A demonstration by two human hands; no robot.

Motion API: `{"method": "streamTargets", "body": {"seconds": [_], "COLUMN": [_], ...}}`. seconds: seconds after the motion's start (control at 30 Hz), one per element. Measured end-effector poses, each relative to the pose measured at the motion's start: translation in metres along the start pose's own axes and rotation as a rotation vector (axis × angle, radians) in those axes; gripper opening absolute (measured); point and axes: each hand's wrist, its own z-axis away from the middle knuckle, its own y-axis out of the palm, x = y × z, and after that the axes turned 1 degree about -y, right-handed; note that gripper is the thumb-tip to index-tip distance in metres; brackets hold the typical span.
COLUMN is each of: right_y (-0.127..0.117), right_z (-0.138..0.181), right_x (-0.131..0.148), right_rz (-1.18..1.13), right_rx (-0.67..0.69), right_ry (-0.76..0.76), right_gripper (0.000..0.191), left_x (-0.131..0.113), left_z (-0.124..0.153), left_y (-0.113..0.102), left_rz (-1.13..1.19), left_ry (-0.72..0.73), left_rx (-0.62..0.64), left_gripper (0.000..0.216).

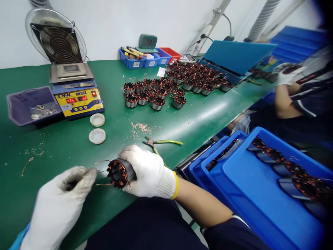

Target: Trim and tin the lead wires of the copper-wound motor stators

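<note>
My right hand, in a white knit glove with a yellow cuff edge, is wrapped round a motor stator. The stator lies on its side, with its copper-wound end facing left. Several wire leads stick out of that end. My left hand, also white-gloved, is closed in a pinch at the tip of the middle copper wire lead. The fingertips hide the lead's end. Just beyond my right hand lie green-handled cutting pliers, jaws apart, partly covered by the glove.
Many stators crowd the green bench. At left stand a yellow-fronted solder pot, a purple bin and two white lids. Copper scraps lie mid-bench. Blue crates hold stators at right; a co-worker sits beyond.
</note>
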Motion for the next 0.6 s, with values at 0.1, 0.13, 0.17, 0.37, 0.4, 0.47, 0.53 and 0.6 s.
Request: {"method": "streamTargets", "body": {"seconds": [0.1,0.13,0.17,0.37,0.4,0.47,0.53,0.6], "right_y": [0.0,0.0,0.0,-0.005,-0.007,-0.011,-0.014,-0.017], "right_z": [0.0,0.0,-0.001,-0.002,-0.003,-0.004,-0.005,-0.005], "right_x": [-0.001,0.0,0.0,0.004,0.005,0.006,0.005,0.004], "right_rz": [-0.019,-0.022,-0.024,-0.051,-0.062,-0.074,-0.07,-0.068], "right_rx": [-0.014,-0.012,-0.01,0.026,0.044,0.059,0.04,0.032], "right_ry": [-0.022,-0.03,-0.036,-0.009,-0.002,0.021,0.051,0.063], "right_gripper": [0.062,0.063,0.064,0.061,0.063,0.065,0.062,0.058], "left_x": [0.004,0.005,0.007,0.008,0.005,0.0,-0.003,-0.003], "left_z": [-0.003,-0.004,-0.005,-0.002,-0.002,-0.003,-0.004,-0.005], "left_y": [-0.001,0.0,0.001,-0.001,-0.003,-0.006,-0.006,-0.004], "left_rz": [-0.07,-0.083,-0.092,-0.195,-0.214,-0.247,-0.277,-0.25], "left_ry": [0.129,0.189,0.259,0.501,0.456,0.32,0.191,0.093], "left_rx": [-0.049,-0.017,0.017,0.17,0.137,0.133,0.319,0.517], "left_gripper": [0.037,0.037,0.033,0.018,0.017,0.021,0.029,0.034]}}
